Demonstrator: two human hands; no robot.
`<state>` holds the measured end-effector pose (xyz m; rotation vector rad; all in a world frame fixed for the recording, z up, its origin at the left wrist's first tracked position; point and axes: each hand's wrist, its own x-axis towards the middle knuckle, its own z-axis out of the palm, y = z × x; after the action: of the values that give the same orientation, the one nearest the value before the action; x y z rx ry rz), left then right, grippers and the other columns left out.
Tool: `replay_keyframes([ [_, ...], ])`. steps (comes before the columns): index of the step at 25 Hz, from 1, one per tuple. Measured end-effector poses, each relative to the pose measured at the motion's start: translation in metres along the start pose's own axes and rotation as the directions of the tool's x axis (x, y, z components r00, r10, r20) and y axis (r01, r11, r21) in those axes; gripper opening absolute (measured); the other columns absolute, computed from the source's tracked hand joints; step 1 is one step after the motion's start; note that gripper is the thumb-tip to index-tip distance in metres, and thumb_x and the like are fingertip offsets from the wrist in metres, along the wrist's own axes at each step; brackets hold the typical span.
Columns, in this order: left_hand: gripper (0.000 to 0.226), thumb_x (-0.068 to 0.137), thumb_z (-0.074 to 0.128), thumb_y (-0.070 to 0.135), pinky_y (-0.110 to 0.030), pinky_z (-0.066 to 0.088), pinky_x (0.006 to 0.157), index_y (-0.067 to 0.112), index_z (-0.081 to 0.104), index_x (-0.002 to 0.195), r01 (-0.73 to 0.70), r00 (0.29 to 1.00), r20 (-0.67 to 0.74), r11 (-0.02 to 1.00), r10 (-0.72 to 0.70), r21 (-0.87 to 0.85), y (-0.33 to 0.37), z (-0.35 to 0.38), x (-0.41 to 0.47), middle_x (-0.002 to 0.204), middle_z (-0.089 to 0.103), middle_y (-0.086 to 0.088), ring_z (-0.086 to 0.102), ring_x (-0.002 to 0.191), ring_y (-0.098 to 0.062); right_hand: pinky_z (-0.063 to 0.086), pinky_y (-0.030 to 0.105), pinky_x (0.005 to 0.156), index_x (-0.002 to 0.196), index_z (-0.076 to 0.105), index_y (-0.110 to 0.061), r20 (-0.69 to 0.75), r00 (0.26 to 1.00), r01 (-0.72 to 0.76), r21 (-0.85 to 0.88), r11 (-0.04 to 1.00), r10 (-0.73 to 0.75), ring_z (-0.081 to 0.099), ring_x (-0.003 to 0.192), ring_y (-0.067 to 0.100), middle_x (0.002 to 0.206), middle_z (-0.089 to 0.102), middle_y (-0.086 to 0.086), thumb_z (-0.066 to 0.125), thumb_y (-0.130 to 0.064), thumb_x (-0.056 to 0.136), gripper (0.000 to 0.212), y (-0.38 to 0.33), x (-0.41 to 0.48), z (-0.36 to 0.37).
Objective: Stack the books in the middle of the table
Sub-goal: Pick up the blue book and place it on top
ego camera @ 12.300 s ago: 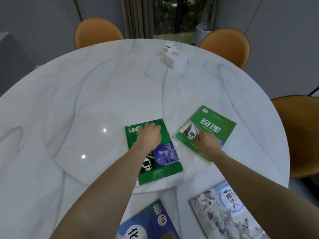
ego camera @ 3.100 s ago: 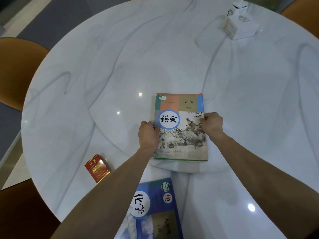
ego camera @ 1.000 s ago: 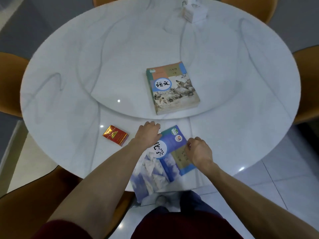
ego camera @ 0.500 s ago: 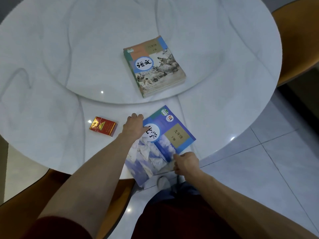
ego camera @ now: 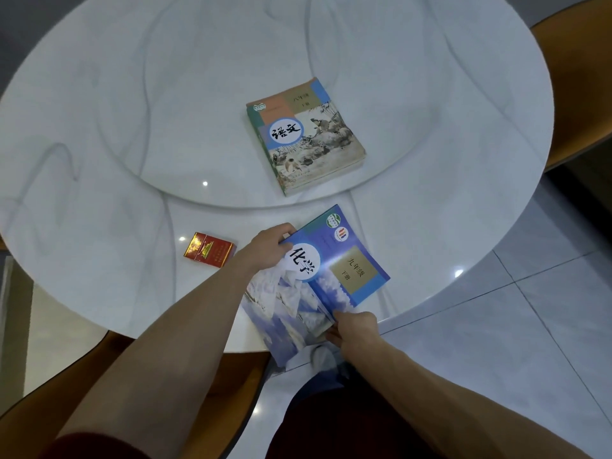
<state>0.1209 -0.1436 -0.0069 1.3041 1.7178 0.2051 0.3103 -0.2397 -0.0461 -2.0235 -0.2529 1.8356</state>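
At the near edge of the round white marble table (ego camera: 99, 260), both hands grip the blue paperback book (ego camera: 318, 283): left hand (ego camera: 268, 248) clasps its far-left corner, right hand (ego camera: 356, 326) pinches its overhanging near side.

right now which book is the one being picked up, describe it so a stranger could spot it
On the round white marble table, look at the near edge, below the raised centre disc. The blue book there overhangs the rim, gripped by the left hand and right hand. Unlike the beige-covered stack on the disc, its cover shows snowy mountains.
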Motion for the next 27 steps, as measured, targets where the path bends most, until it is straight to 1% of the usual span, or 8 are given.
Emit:
replay_keyframes([
  [2,0.023,0.094,0.049,0.011,-0.034,0.044,0.077,0.018,0.056,0.115,-0.02,0.999,0.025,0.995,0.023,-0.101,0.001,-0.008,-0.008,0.109,0.067,-0.018,0.061,0.098,-0.035,0.056,0.041,0.079,0.063,0.049,-0.011,-0.029,0.999,0.033,-0.051,0.998,-0.035,0.058,0.07,0.027,0.066,0.054,0.009,0.056,-0.007,0.087,0.025,0.003,-0.001,0.003],
  [6,0.025,0.095,0.049,0.011,-0.027,0.039,0.058,0.024,0.056,0.115,-0.008,0.999,0.046,0.963,0.021,-0.268,0.007,-0.018,-0.021,0.099,0.068,-0.012,0.061,0.083,-0.023,0.043,0.026,0.063,0.069,0.061,-0.007,-0.175,0.961,0.197,-0.113,0.974,-0.215,0.056,0.067,0.026,0.066,0.06,0.009,0.054,-0.019,0.091,0.026,0.003,-0.013,0.004],
  [9,0.023,0.096,0.049,0.012,-0.031,0.041,0.067,0.027,0.056,0.112,0.03,0.999,0.049,0.917,-0.011,-0.399,0.01,-0.021,-0.023,0.105,0.068,-0.013,0.062,0.088,-0.024,0.04,0.025,0.055,0.072,0.06,-0.006,-0.186,0.942,0.272,-0.058,0.961,-0.278,0.05,0.06,0.023,0.065,0.059,0.009,0.056,-0.019,0.092,0.024,-0.012,-0.016,-0.003],
  [12,0.026,0.096,0.049,0.01,-0.039,0.049,0.083,0.02,0.054,0.12,0.039,0.999,0.018,0.864,-0.035,-0.502,0.017,-0.023,-0.023,0.119,0.065,-0.017,0.063,0.098,-0.026,0.05,0.039,0.072,0.087,0.061,-0.004,-0.167,0.929,0.329,-0.041,0.943,-0.331,0.054,0.072,0.027,0.079,0.061,0.013,0.056,-0.022,0.092,0.02,-0.033,-0.019,-0.009],
  [14,0.026,0.097,0.049,0.007,-0.03,0.051,0.074,0.017,0.053,0.12,-0.002,0.999,-0.033,0.839,-0.019,-0.544,0.023,-0.022,-0.021,0.123,0.062,-0.018,0.062,0.094,-0.021,0.054,0.046,0.086,0.09,0.058,-0.006,-0.169,0.907,0.378,-0.073,0.923,-0.385,0.059,0.083,0.03,0.09,0.063,0.013,0.055,-0.021,0.093,0.015,-0.049,-0.02,-0.012],
  [19,0.017,0.096,0.048,0.004,-0.041,0.046,0.087,0.015,0.054,0.108,-0.049,0.989,-0.136,0.755,-0.054,-0.654,0.038,-0.024,-0.013,0.128,0.059,-0.02,0.058,0.101,-0.027,0.055,0.046,0.088,0.1,0.061,-0.009,-0.151,0.851,0.495,-0.087,0.865,-0.502,0.063,0.09,0.032,0.098,0.065,0.012,0.054,-0.014,0.092,0.012,-0.095,-0.024,-0.017],
  [23,0.013,0.097,0.048,0.007,-0.036,0.049,0.077,0.014,0.054,0.105,-0.064,0.972,-0.204,0.701,-0.119,-0.71,0.05,-0.031,-0.006,0.125,0.061,-0.017,0.058,0.096,-0.027,0.054,0.045,0.091,0.104,0.065,-0.01,-0.151,0.781,0.589,-0.148,0.795,-0.606,0.063,0.088,0.029,0.095,0.065,0.008,0.053,-0.013,0.091,0.018,-0.135,-0.027,-0.013],
  [27,0.022,0.096,0.048,0.007,-0.028,0.051,0.06,0.011,0.054,0.117,-0.068,0.948,-0.246,0.63,-0.201,-0.774,0.059,-0.04,0.003,0.111,0.063,-0.014,0.062,0.079,-0.021,0.052,0.04,0.089,0.109,0.065,-0.008,-0.132,0.721,0.649,-0.217,0.729,-0.681,0.059,0.084,0.024,0.09,0.062,0.004,0.053,-0.014,0.091,0.022,-0.171,-0.024,-0.005],
])
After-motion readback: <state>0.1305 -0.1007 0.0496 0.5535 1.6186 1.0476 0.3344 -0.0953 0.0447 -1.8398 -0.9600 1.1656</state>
